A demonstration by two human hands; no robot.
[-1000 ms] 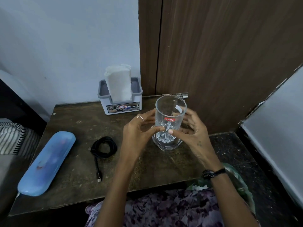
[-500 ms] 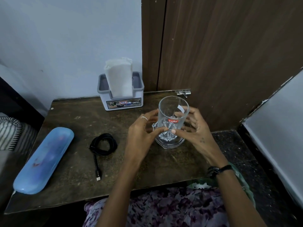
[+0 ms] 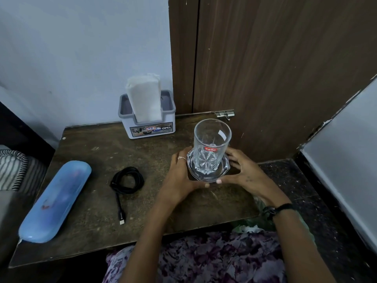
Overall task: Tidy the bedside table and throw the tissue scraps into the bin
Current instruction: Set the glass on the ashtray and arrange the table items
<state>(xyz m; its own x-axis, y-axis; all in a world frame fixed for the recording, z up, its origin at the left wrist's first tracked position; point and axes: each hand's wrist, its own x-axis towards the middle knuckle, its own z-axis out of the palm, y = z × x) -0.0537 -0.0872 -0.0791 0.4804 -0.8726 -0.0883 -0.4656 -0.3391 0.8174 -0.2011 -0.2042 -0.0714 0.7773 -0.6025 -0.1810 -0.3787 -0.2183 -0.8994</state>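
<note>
One dark wooden desk, scuffed and worn, is seen from above, set against a pale blue wall with a brown wooden door panel behind its right rear corner. One long, rounded blue plastic case is laid diagonally near the desk's left edge. One white and grey tissue holder, labelled OPEL, is stood at the back of the desk against the wall; one folded white stack of tissues is held upright in it. One green bin is partly seen below the desk's front right edge, beside the person's floral-patterned clothing, with white tissue scraps lying in it. One clear drinking glass, marked with a red Cello label, is stood upright on one clear glass coaster at the right side of the desk. One black cable is coiled between the case and the glass, its plug end trailed towards the desk's front edge.

Two hands are seen. The left hand, one ring worn on it, is curved round the left rim of the coaster, thumb tip at its front edge. The right hand, one dark band at its wrist, is curved round the right rim, thumb tip also at the front edge. The coaster is thus held between both hands, and the two thumb tips lie just beside each other.
</note>
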